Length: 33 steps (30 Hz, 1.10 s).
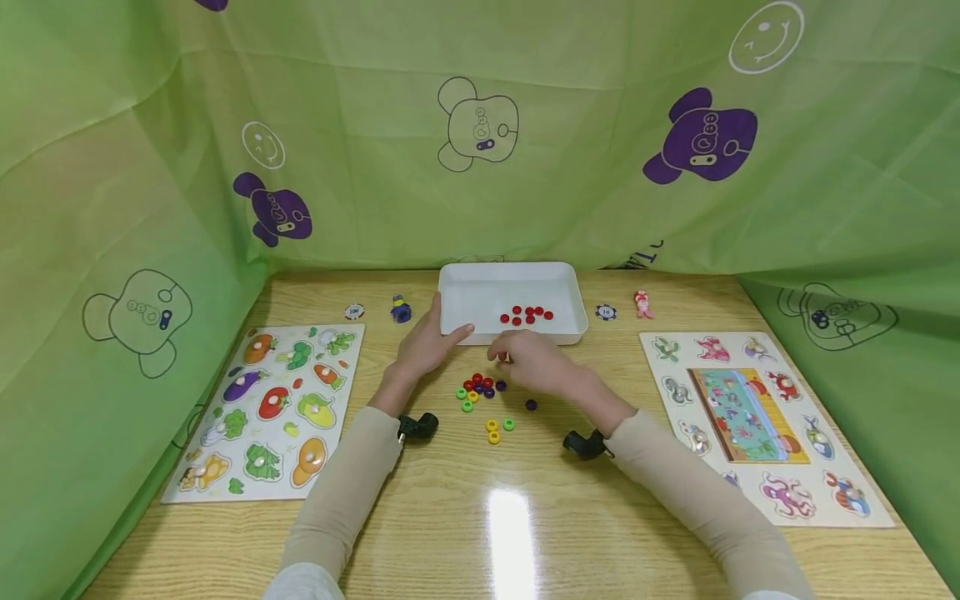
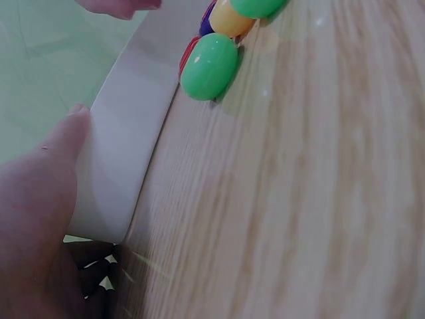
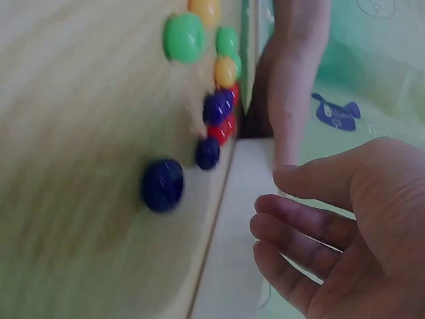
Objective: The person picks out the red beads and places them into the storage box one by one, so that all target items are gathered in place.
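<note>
My left hand [image 1: 426, 343] grips the front left corner of a white tray [image 1: 573, 312], thumb at the front rim and fingers along the left side. Several red beads [image 1: 529, 319] lie inside the tray. My right hand [image 1: 534, 360] hovers just in front of the tray, fingers loosely bent, with a gap between thumb and fingertips [image 3: 265, 226] and nothing held. Below it on the table lie a purple bead [image 1: 531, 405] and a cluster of red, purple, yellow and green beads [image 1: 468, 406]. Nearer me are two yellow beads [image 1: 493, 437] and a green bead [image 1: 509, 424].
A vegetable puzzle board [image 1: 296, 400] lies at left, a sea-animal puzzle board [image 1: 675, 392] at right. Poker chips [image 1: 354, 311] and small figurines [image 1: 642, 304] flank the tray. Green printed cloth [image 1: 570, 167] walls the wooden table [image 1: 600, 533] at the back and sides.
</note>
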{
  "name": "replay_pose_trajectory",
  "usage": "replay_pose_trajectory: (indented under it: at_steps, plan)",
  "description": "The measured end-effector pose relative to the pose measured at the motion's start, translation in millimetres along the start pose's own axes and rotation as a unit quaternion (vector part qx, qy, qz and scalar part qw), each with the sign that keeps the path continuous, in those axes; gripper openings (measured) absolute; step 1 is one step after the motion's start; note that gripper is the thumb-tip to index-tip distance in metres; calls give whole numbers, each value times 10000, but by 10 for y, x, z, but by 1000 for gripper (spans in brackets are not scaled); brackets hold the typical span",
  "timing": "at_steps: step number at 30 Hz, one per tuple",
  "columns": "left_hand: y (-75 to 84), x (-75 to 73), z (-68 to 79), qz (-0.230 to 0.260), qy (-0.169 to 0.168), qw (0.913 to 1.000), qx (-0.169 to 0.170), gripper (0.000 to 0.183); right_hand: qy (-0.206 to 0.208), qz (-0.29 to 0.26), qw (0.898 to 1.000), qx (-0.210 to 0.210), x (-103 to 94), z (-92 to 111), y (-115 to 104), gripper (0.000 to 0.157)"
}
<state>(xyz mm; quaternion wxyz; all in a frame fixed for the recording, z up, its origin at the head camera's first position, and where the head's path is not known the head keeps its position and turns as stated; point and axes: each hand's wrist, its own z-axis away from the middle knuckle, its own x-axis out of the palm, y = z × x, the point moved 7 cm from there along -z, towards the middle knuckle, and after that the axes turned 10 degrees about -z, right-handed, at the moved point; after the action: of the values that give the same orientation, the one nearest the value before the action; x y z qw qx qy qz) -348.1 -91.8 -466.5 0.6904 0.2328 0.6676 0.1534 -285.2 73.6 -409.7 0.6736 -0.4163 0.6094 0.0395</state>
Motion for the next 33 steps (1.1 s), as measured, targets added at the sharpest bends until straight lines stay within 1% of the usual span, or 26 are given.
replay_pose_trajectory:
  at_steps: [4, 7, 12, 22, 25, 27, 30, 33]
  plan:
    - [-1, 4, 0, 9, 22, 10000, 32, 104, -65, 147, 9994, -297, 119, -2, -72, 17]
    - [-9, 14, -1, -11, 5, 10000, 21, 104, -170, 223, 9986, -443, 214, -5, -104, 16]
    - [-7, 18, -9, 15, 36, 10000, 32, 104, -292, 283, 9985, -375, 312, -6, -107, 15]
    - [-10, -1, -7, -19, 39, 10000, -22, 105, -255, 534, 9972, -450, 359, -24, -129, 14]
    - [-7, 1, 1, -13, 22, 10000, -20, 104, -244, 511, 9974, -439, 341, -23, -131, 14]
    - [-8, 3, 6, -12, 12, 10000, -20, 103, -162, 430, 9979, -446, 294, -19, -136, 13]
    - [-8, 8, 5, -30, 11, 10000, 0, 103, 17, 215, 9991, -376, 172, -11, -133, 12]
    - [-10, 8, 0, -45, 27, 10000, -18, 103, 241, -8, 9995, -214, 15, -6, -106, 13]
